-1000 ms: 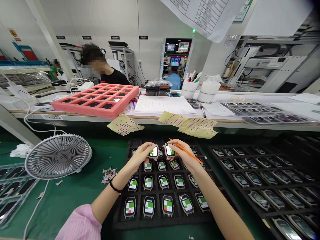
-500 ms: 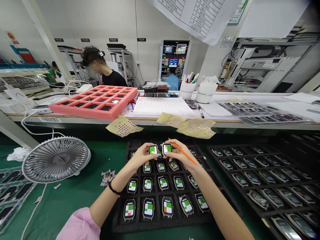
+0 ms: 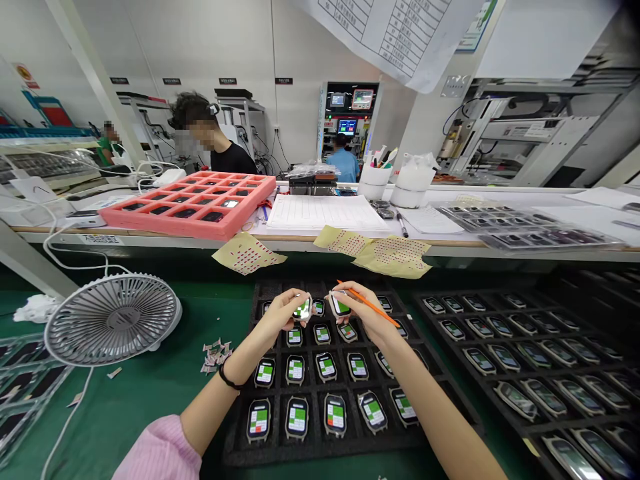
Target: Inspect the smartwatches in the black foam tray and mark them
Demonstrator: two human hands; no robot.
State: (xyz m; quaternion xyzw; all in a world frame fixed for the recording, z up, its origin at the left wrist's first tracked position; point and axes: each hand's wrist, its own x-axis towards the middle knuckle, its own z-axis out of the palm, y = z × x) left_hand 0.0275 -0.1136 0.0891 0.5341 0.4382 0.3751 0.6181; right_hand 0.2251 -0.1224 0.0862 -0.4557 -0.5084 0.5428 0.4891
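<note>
My left hand grips a smartwatch by its edges, with its green and white screen tilted. My right hand holds a second smartwatch at the fingertips, and an orange pencil lies along those fingers. Both hands hover over the far rows of a black foam tray. That tray holds several smartwatches in rows, each showing a green, white and red screen, such as one near the front.
A second black tray of watches lies to the right on the green mat. A white desk fan stands to the left. Beyond the bench edge are a pink foam tray and dotted sticker sheets. A co-worker sits farther off.
Both hands have dropped slightly and drawn apart. The two watches have separated and tilted, the left one turning its screen.
</note>
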